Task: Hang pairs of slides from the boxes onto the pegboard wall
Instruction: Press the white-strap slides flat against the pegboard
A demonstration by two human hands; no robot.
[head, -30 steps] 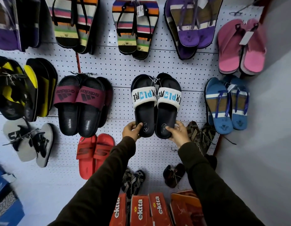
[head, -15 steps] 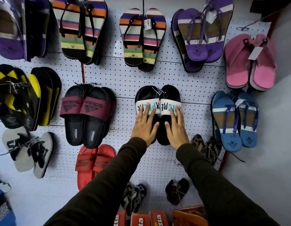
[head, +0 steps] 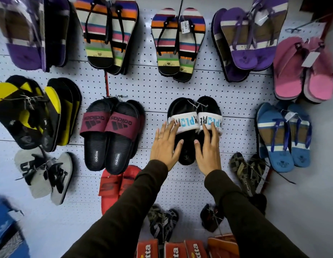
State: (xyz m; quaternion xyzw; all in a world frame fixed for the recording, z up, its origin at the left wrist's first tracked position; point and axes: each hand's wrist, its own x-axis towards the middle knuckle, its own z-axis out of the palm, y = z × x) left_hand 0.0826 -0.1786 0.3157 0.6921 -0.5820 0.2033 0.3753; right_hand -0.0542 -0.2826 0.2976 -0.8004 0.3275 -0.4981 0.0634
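A pair of black slides with white straps and blue lettering (head: 194,123) hangs on the white pegboard wall (head: 156,86), tied together at the top. My left hand (head: 165,146) lies flat with fingers spread on the left slide. My right hand (head: 208,148) lies flat on the right slide, fingertips on its strap. Neither hand grips anything. Orange shoe boxes (head: 173,248) stand at the bottom edge, partly hidden by my dark sleeves.
Many pairs hang around: black slides with maroon straps (head: 109,133) to the left, red slides (head: 115,185) below them, blue flip-flops (head: 283,135) to the right, striped sandals (head: 177,41) above. A blue box (head: 5,231) sits at lower left. A grey side wall rises at right.
My hands let go of the slides' heels and slid up to rest flat on the pair. The view tilted and moved closer to the wall.
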